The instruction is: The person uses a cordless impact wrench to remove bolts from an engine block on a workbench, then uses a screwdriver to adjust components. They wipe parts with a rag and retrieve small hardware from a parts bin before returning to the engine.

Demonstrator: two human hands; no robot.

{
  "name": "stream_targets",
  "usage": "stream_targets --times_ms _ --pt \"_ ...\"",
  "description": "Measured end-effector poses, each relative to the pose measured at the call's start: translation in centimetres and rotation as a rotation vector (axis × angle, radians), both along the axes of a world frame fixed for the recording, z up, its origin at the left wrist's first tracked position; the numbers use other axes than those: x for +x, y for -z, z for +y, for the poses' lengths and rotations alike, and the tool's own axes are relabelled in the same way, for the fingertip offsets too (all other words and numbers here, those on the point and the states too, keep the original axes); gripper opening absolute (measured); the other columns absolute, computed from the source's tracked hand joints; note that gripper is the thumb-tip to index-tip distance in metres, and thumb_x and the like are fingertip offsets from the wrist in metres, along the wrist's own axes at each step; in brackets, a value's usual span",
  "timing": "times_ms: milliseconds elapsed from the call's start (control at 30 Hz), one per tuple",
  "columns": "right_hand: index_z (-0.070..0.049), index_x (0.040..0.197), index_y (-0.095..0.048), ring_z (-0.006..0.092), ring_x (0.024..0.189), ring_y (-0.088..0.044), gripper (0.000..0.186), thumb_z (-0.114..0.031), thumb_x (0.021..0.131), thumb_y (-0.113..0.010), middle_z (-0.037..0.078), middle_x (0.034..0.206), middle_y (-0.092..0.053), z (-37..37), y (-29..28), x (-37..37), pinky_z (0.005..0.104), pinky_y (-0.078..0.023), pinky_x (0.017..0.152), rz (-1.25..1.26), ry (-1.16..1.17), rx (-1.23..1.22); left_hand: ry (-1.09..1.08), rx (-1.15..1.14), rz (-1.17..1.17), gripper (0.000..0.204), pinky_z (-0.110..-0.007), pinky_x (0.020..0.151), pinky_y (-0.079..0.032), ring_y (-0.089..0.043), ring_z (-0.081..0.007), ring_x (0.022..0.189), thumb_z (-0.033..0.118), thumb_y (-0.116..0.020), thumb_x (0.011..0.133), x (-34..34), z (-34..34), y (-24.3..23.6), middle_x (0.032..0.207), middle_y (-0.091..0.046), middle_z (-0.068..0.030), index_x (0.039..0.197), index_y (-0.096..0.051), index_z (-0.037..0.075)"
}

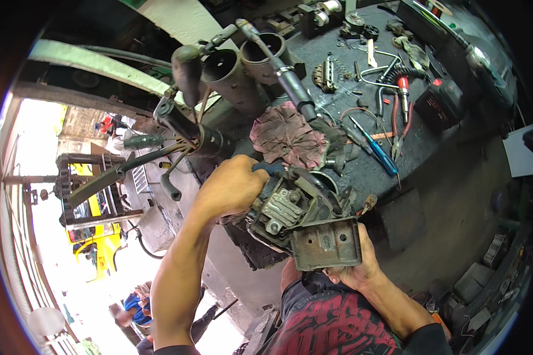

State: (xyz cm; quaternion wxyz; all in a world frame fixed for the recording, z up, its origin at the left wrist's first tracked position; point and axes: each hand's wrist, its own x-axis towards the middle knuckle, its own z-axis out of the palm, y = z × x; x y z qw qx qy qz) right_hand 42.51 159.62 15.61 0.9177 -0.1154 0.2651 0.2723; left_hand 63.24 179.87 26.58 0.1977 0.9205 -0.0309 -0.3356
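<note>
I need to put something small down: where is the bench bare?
One small bare patch of bench lies between the blue screwdriver and the held metal part; another shows just beyond the toothed part. It is crowded around the red tool, pliers and black box.

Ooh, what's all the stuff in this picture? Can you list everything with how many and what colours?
Machine part: one, grey, in front of the tummy
Bench: one, dark, top right
Rag: one, dusty pink, on the bench
Big tubes: at least two, dark grey, bench's left
Screwdriver: one, blue handle, bench's right
Pliers: one pair, red handles, beside the screwdriver
Box: one, black, bench's right
Small bits: too many to count, mostly dark, bench's far side
Yellow machine: one, yellow, left, in bright light
Another person: one, blue top, lower left
Left hand: one, bare, at the part's left side
Right hand: one, bare, holding the part's right side
</note>
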Motion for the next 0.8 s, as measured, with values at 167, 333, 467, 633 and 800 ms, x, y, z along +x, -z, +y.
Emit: stream_targets --times_ms 167,333,467,633,800 --pt "0.002 0.115 -0.06 0.0259 0.05 -0.063 0.07 -0.058 0.106 -0.024 0.017 0.076 -0.069 -0.3 -0.5 0.4 0.034 -0.05 0.038 0.037 -0.022 -0.044 0.003 0.08 0.069 0.036 -0.047 0.078 -0.053 -0.07 -0.0399 0.077 0.026 -0.059 0.089 0.6 -1.1 -0.8 0.079 -0.069 -0.0285 0.097 -0.072 -0.007" --pt "-0.001 0.126 -0.058 0.0303 0.053 -0.067 0.085 -0.077 0.098 -0.033 0.022 0.093 -0.073 -0.5 0.0 0.9 0.0349 -0.049 0.035 0.057 -0.072 -0.005 0.003 0.053 0.062 0.034 -0.043 0.072 -0.052 -0.068 -0.031 0.069 0.024 -0.059 0.09 0.7 -0.8 -0.7 0.074 -0.068 -0.0235 0.096 -0.071 -0.008" --pt "0.006 0.103 -0.063 0.0242 0.049 -0.062 0.078 -0.063 0.103 -0.025 0.017 0.072 -0.067 -0.8 0.3 1.6 0.0314 -0.048 0.034 0.044 -0.127 0.005 -0.044 -0.057 0.064 0.035 -0.041 0.067 -0.051 -0.066 -0.025 0.065 0.023 -0.058 0.092 0.9 0.5 1.3 0.071 -0.068 -0.0189 0.097 -0.071 -0.009" --pt "0.006 0.105 -0.063 0.0236 0.045 -0.06 0.077 -0.064 0.103 -0.029 0.017 0.07 -0.066 -1.1 0.2 2.2 0.031 -0.047 0.033 0.071 -0.185 -0.053 -0.124 -0.164 0.078 0.033 -0.037 0.061 -0.05 -0.062 -0.0195 0.061 0.021 -0.058 0.094 0.7 1.8 2.8 0.069 -0.066 -0.0134 0.099 -0.071 -0.009" --pt "0.003 0.106 -0.062 0.0242 0.044 -0.06 0.075 -0.063 0.105 -0.027 0.016 0.068 -0.066 -0.7 -0.7 2.1 0.032 -0.047 0.033 0.095 -0.086 -0.139 -0.227 -0.25 0.122 0.032 -0.036 0.058 -0.048 -0.061 -0.0183 0.059 0.02 -0.058 0.095 -0.2 1.7 2.2 0.067 -0.063 -0.01 0.103 -0.07 -0.008"
